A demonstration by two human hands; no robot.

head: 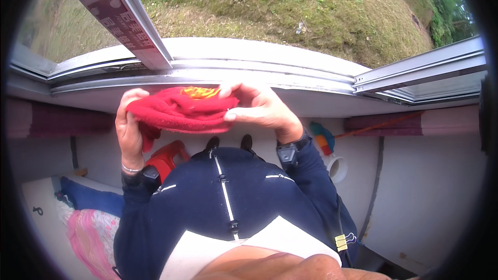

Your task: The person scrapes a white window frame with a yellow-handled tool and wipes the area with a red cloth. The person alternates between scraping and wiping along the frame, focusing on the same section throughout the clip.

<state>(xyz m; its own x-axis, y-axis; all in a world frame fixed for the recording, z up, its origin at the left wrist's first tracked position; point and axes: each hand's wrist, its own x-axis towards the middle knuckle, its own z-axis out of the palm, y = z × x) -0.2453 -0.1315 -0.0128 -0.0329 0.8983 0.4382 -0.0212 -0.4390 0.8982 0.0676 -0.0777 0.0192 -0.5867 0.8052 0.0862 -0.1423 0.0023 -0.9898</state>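
A bunched red cloth (183, 114) with a yellow pattern on its top edge is held up between my two hands, just inside the window sill. My left hand (130, 128) grips its left end, and a loose fold hangs down beside that palm. My right hand (260, 109) pinches the right end between thumb and fingers. The cloth hides most of my left fingertips. Behind it runs the metal track of the sliding window (249, 72).
A red plastic stool (167, 159) stands low at left, near a bed with blue and pink bedding (93, 229). At right are a white bucket (337, 169) and a teal and orange object (323, 138) on a stick. Window frames (420, 72) flank the opening onto a grassy slope (272, 7).
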